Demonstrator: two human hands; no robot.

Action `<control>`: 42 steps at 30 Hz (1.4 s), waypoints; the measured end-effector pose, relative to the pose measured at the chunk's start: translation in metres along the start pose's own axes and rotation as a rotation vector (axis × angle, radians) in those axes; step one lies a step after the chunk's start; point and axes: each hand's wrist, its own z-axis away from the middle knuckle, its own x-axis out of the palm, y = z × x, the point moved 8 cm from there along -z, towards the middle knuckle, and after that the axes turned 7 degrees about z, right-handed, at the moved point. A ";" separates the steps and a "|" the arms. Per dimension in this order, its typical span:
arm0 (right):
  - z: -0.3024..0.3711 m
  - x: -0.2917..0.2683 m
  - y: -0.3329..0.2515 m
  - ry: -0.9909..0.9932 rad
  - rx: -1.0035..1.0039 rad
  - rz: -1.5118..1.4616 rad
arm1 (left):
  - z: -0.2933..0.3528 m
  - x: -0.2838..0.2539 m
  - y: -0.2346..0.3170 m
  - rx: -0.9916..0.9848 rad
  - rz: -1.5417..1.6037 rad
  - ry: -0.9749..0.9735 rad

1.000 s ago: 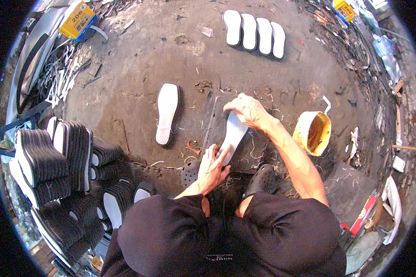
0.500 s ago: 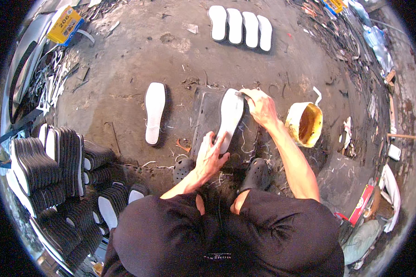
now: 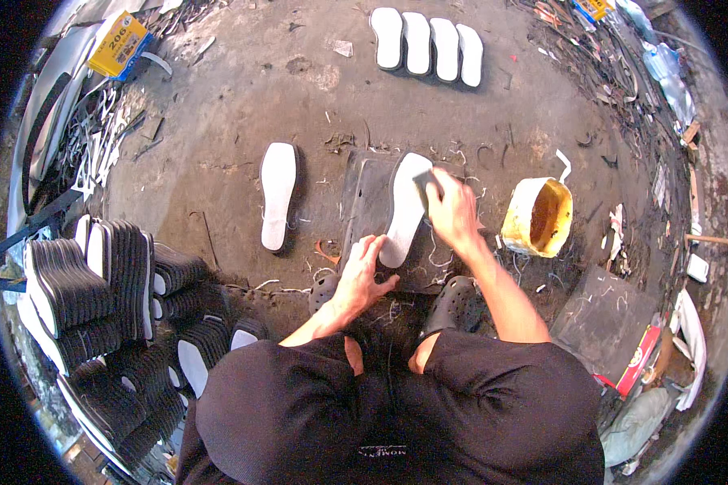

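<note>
While your left hand (image 3: 357,287) has its fingertips at the left edge of the white sole (image 3: 404,212), by the near end, your right hand (image 3: 455,208) is on the right side, close to the far end. The sole lies flat on a black mat (image 3: 362,190) on the floor (image 3: 210,105), just past your shoes (image 3: 455,305). Its long side runs away from you and leans a bit to the right. So the left hand is nearer the bottom end, and the right hand is nearer the top. Your left hand is not gripping: its fingers are stretched out and its thumb sticks out wide. Your right hand is closed on a small grey thing (image 3: 421,184) at the sole's edge; it is blurred, so I cannot tell what it is. A second sole (image 3: 278,194) lies to the left, and a yellow pot (image 3: 516,218) is to the right.
</note>
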 end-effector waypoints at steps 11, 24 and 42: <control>-0.080 0.030 -0.032 -0.193 -0.472 0.276 | 0.009 0.011 -0.005 -0.010 -0.062 0.039; 0.132 0.023 -0.053 -0.252 -0.161 -0.257 | 0.003 -0.053 -0.048 -0.246 0.413 0.398; 0.153 -0.209 0.061 0.143 0.389 0.373 | -0.252 -0.128 -0.025 0.069 0.009 0.656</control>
